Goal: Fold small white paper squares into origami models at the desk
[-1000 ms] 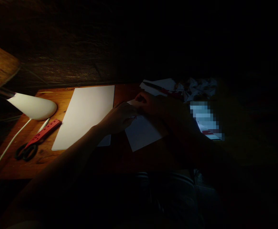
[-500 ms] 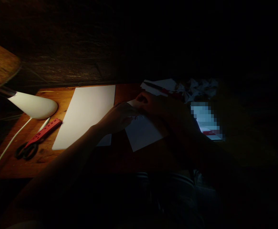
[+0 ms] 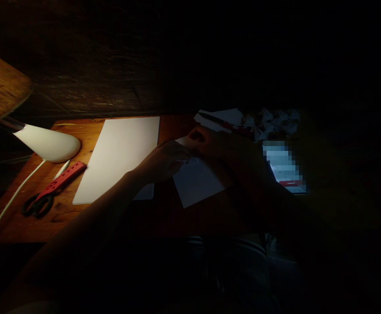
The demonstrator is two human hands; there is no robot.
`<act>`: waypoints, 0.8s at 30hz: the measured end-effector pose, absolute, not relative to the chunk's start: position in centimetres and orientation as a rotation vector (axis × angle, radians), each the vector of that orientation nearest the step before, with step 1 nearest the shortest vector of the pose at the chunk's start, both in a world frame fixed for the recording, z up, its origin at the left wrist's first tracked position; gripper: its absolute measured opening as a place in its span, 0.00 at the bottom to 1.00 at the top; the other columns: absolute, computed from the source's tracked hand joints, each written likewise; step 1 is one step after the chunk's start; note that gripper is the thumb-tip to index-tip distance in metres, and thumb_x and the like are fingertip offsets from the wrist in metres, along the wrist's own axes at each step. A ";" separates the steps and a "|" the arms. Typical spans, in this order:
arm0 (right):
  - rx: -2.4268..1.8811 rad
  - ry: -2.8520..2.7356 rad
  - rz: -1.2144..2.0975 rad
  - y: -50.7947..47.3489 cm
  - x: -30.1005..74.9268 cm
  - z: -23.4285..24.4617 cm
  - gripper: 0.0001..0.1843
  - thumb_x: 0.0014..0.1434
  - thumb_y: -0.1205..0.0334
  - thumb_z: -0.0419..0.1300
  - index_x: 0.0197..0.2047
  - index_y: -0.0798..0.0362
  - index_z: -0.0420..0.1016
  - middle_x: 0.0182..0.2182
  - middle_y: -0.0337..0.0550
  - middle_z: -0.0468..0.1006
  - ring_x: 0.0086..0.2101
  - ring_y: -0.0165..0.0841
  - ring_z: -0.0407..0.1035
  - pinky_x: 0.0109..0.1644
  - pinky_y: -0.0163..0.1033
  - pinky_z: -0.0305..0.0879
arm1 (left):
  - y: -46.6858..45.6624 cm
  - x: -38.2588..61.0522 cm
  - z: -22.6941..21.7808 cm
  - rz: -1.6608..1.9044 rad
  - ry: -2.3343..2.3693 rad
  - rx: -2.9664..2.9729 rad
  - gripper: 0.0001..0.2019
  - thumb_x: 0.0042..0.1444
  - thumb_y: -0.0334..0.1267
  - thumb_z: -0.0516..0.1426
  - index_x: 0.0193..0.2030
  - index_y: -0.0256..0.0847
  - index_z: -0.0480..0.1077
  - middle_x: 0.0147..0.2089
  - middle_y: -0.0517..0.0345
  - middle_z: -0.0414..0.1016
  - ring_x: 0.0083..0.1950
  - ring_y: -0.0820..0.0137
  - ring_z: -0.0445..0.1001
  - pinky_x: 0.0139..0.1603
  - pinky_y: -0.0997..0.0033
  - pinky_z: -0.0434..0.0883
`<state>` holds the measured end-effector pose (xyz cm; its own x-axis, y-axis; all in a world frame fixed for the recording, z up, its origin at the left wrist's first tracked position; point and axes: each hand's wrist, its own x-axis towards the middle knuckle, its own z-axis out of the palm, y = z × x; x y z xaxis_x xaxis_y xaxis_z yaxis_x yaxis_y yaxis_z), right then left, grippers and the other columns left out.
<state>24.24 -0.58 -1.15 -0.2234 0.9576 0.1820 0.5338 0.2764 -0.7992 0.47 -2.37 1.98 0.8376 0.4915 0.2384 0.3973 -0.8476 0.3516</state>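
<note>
In dim light a small white sheet of paper (image 3: 198, 185) lies aslant on the wooden table, its far part covered by my hands. My left hand (image 3: 166, 159) bends over its left edge, fingers closed on the paper; the fingertips are in shadow. From the right, my right hand (image 3: 210, 141) reaches over the far part of the same sheet. Its thumb and forefinger are curled together, and the paper between the hands is mostly hidden. The two hands nearly touch.
Larger white paper (image 3: 121, 157) lies left of the hands. Beyond it are scissors in a red cover (image 3: 61, 181) and a white desk lamp (image 3: 51, 144) with its cord. At the right are a lit phone (image 3: 285, 168), a dark pen-like object (image 3: 218, 120) and crumpled or folded papers (image 3: 272, 122).
The whole view has shifted very slightly. Both hands stay at the small sheet, with no clear movement of the paper.
</note>
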 end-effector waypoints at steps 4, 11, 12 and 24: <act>-1.351 -1.871 0.781 -0.4 24.3 -1.3 0.13 0.53 0.62 0.68 0.43 0.46 0.77 0.43 0.41 0.82 0.41 0.38 0.72 0.46 0.44 0.69 | -2.4 0.5 2.0 0.467 0.686 2.725 0.18 0.64 0.32 0.57 0.56 0.46 0.81 0.58 0.52 0.83 0.61 0.57 0.77 0.64 0.49 0.73; -1.364 -1.880 0.777 -0.3 24.2 -1.3 0.16 0.49 0.68 0.64 0.43 0.47 0.76 0.43 0.41 0.81 0.41 0.38 0.71 0.46 0.44 0.68 | -2.4 0.6 2.0 0.462 0.689 2.714 0.18 0.64 0.33 0.56 0.56 0.48 0.81 0.57 0.53 0.83 0.60 0.58 0.78 0.64 0.49 0.73; -1.364 -1.874 0.769 -0.3 24.2 -1.3 0.16 0.49 0.68 0.63 0.43 0.48 0.76 0.43 0.41 0.82 0.40 0.38 0.71 0.46 0.44 0.68 | -2.4 0.6 2.0 0.466 0.690 2.717 0.17 0.64 0.33 0.57 0.56 0.48 0.81 0.57 0.54 0.83 0.60 0.58 0.78 0.64 0.50 0.74; -1.326 -1.848 0.799 -0.2 24.2 -1.5 0.16 0.49 0.69 0.61 0.42 0.48 0.76 0.43 0.41 0.82 0.41 0.37 0.72 0.47 0.44 0.69 | -2.4 0.7 2.0 0.472 0.665 2.725 0.18 0.63 0.32 0.56 0.56 0.47 0.80 0.57 0.53 0.83 0.60 0.58 0.78 0.63 0.50 0.74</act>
